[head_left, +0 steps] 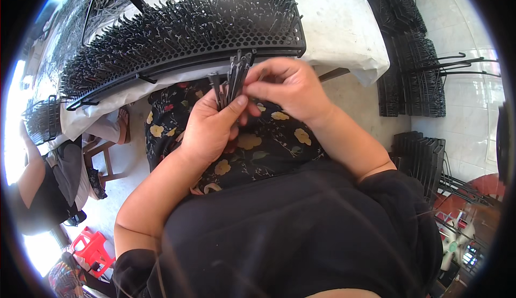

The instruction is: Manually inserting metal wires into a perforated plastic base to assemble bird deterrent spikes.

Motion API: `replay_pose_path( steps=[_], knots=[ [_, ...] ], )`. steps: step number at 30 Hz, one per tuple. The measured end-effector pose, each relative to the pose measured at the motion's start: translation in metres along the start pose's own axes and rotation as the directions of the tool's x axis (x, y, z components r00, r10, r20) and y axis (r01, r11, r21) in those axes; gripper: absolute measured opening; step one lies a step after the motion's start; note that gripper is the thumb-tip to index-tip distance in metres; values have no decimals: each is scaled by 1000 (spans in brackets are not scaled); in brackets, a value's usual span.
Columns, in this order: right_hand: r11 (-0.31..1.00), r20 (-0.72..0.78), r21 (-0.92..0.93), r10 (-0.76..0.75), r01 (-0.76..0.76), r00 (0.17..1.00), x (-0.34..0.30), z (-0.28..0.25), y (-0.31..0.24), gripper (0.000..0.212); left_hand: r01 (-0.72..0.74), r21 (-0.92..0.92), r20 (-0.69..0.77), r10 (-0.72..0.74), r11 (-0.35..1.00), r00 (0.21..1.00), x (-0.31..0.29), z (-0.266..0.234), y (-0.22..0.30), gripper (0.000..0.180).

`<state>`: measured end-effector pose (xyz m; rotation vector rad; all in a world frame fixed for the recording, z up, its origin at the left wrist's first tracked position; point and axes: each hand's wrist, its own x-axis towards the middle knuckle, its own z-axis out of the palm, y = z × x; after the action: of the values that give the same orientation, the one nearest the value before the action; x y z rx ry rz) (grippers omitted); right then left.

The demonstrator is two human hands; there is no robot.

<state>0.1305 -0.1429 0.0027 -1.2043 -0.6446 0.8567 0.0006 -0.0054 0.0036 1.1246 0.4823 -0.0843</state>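
Note:
My left hand (pixel 212 128) grips a bundle of thin black metal pins (pixel 232 77), held upright over my lap. My right hand (pixel 287 85) pinches the top of that bundle with thumb and fingers. Just beyond the hands a black perforated tray (pixel 236 42) lies on a white-covered table (pixel 344 29). Several black pins stand upright in the tray's holes, filling most of it.
Stacks of black perforated trays (pixel 411 77) stand on the tiled floor at right, more (pixel 424 158) lower down. Another person (pixel 48 185) sits at left beside a wooden stool (pixel 102 161). A red plastic stool (pixel 91 249) stands at lower left.

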Motion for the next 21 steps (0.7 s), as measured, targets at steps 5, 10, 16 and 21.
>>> replay_pose_path(
  steps=[5,10,16,21],
  knots=[
    [784,-360,-510,-567,353,741,22,-48,-32,30,60,31,46,-62,998,997,2,-6,-5,19],
    [234,-60,-931,-855,280,514,31,-64,-38,33,72,3,-21,-71,997,997,4,-5,-8,14],
    [-160,222,-974,-803,159,554,40,-76,-32,28,71,2,-41,-71,997,997,4,-6,-7,14],
    [-163,236,-970,-808,179,540,33,-54,-24,20,48,-52,-34,-50,998,998,4,-8,-8,13]
  ],
)
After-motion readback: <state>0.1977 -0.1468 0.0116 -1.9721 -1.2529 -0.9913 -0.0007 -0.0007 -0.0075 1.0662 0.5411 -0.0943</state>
